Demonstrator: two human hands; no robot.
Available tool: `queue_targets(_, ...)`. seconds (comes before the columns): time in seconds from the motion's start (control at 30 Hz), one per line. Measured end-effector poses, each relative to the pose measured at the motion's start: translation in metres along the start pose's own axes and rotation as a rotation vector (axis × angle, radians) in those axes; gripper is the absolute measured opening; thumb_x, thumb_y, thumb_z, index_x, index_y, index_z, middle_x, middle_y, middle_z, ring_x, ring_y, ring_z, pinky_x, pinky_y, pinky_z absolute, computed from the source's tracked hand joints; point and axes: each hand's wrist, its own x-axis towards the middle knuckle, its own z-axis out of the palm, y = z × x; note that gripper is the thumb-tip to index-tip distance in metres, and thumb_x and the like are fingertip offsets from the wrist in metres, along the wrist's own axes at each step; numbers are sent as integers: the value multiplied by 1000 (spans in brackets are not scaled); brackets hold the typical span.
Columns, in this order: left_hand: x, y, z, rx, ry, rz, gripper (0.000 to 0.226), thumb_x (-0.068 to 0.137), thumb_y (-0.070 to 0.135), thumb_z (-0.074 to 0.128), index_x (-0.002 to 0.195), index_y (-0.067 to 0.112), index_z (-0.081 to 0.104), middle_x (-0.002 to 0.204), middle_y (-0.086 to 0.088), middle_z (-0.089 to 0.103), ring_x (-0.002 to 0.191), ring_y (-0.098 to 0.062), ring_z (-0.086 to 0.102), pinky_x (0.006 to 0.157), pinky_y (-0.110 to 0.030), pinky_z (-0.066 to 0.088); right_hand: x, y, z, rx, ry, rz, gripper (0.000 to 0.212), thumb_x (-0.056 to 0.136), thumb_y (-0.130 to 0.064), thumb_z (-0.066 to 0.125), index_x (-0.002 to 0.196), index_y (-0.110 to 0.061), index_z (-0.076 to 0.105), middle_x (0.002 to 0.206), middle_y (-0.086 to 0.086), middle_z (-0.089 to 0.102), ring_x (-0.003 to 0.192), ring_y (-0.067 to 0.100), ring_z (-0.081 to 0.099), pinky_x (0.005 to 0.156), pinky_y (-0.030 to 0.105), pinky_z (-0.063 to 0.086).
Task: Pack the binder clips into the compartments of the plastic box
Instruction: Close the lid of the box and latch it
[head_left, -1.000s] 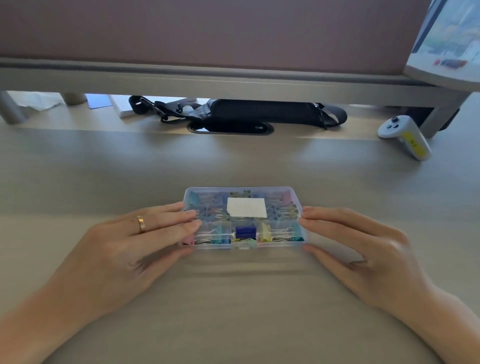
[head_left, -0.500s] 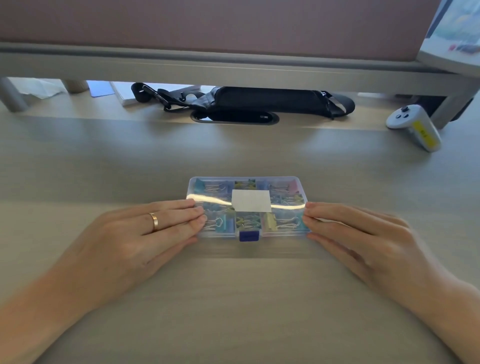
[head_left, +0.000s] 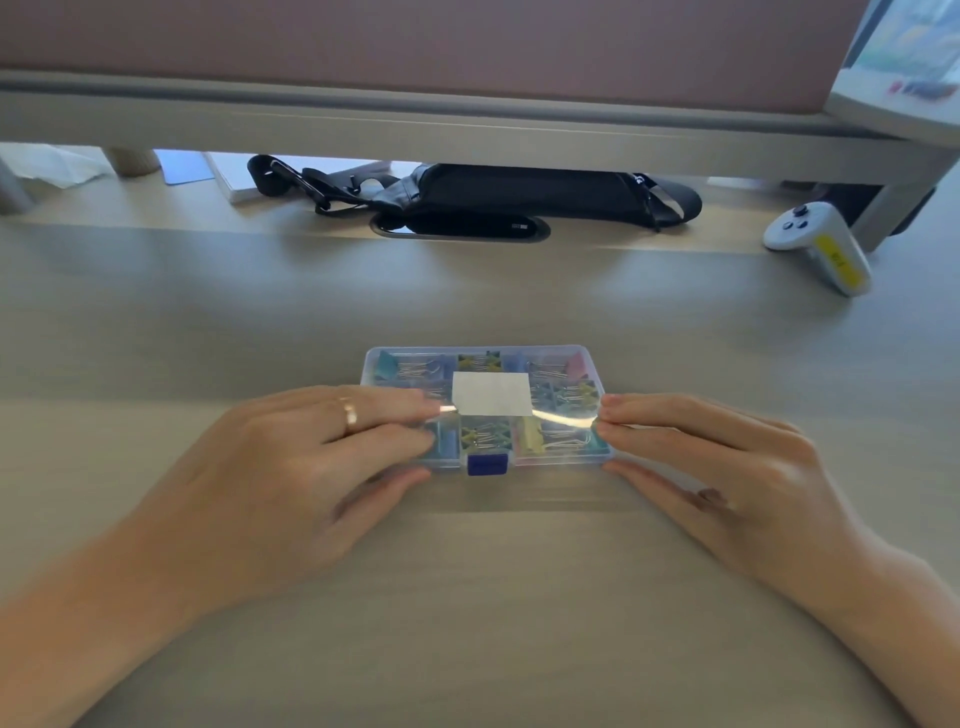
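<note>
We bracket the closed plastic box (head_left: 485, 410), lengthwise along the near edge of the desk (head_left: 467, 623): left hand (head_left: 291, 467) lays straight fingers on top, right hand (head_left: 727, 467) apparently touches its right end with fingers extended.

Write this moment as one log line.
left hand: fingers on plastic box lid | right hand: fingertips at box end | binder clips: inside

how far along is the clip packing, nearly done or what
Done: coloured binder clips fill the compartments of the plastic box, and its clear lid is down over them. In hand: the left hand rests straight fingers on the lid's left part; the right hand touches the right end. Left: no loose clips show on the desk; whether the blue latch is snapped cannot be told.
</note>
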Motion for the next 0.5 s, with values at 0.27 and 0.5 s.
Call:
queue_targets(0.27, 37, 18, 23, 13, -264, -28, 54, 104, 50, 35, 154, 31, 43, 158, 11, 43, 141, -14, 45, 115, -35, 35, -1, 4, 4, 48, 1, 17, 14, 92, -11, 78, 104, -4, 82, 114, 5, 77, 112, 15, 73, 95, 37, 61)
queue_targets(0.5, 34, 9, 30, -103, -243, -3, 50, 103, 45, 44, 150, 30, 49, 157, 12, 44, 147, -10, 39, 119, -37, 34, -2, 5, 3, 28, -15, -15, 13, 97, -12, 75, 103, -4, 81, 113, 7, 77, 114, 19, 73, 93, 40, 61)
